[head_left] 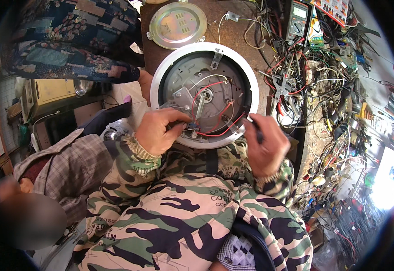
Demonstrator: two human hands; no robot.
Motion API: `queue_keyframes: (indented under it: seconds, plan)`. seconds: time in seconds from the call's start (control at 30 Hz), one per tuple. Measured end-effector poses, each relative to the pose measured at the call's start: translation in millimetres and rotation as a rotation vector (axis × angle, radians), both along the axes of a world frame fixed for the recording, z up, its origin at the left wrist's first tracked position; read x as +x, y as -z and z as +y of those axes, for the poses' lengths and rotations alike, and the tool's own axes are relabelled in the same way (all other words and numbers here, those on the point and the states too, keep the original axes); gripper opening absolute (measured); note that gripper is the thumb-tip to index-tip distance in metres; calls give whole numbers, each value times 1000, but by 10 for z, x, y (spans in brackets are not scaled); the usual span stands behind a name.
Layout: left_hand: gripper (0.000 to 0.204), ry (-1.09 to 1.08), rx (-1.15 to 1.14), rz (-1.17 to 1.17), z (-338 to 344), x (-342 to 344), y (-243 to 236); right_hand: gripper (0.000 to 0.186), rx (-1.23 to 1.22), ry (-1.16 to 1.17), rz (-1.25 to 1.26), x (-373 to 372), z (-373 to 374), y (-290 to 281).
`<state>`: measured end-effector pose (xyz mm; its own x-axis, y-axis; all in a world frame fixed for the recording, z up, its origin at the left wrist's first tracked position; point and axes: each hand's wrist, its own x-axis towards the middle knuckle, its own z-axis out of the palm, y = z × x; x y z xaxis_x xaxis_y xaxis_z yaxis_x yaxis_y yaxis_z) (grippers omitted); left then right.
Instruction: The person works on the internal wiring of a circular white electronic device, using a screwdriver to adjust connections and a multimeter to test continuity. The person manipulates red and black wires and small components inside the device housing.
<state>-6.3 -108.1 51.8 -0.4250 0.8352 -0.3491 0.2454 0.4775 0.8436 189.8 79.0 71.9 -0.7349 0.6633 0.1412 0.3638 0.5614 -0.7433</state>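
Observation:
A round appliance base (175,67) with a white rim and grey interior sits in front of me, with red and white wires, a central metal rod (201,106) and small brackets. My left hand (163,130) is at its lower left edge, fingers pinched beside a small blue part (191,125) among the wiring; what they hold, if anything, is hidden. At the right rim my right hand (265,143) is curled around a dark object, too hidden to identify, close to the end of a red wire. A round gold-coloured metal plate (177,22) lies beyond the base.
The brown bench (226,36) holds a multimeter (297,20), pliers (282,92) and tangled wires (328,126) along the right. At upper left, a person in dark patterned clothing (70,31) has a hand (145,84) beside the base. A person in plaid (75,176) is at lower left.

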Motion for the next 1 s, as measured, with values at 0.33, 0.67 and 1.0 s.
queue_keyframes:
  seconds: [0.33, 0.67, 1.0]
  plan:
    - [19, 188, 29, 249, 8, 78, 141, 16, -728, -155, 773, -33, -446, -306]
    - [22, 331, -40, 303, 62, 24, 168, 18, -608, -81, 657, -201, -711, 56]
    - [24, 463, -114, 365, 84, -17, 150, 17, -586, -36, 667, -235, -749, 29]
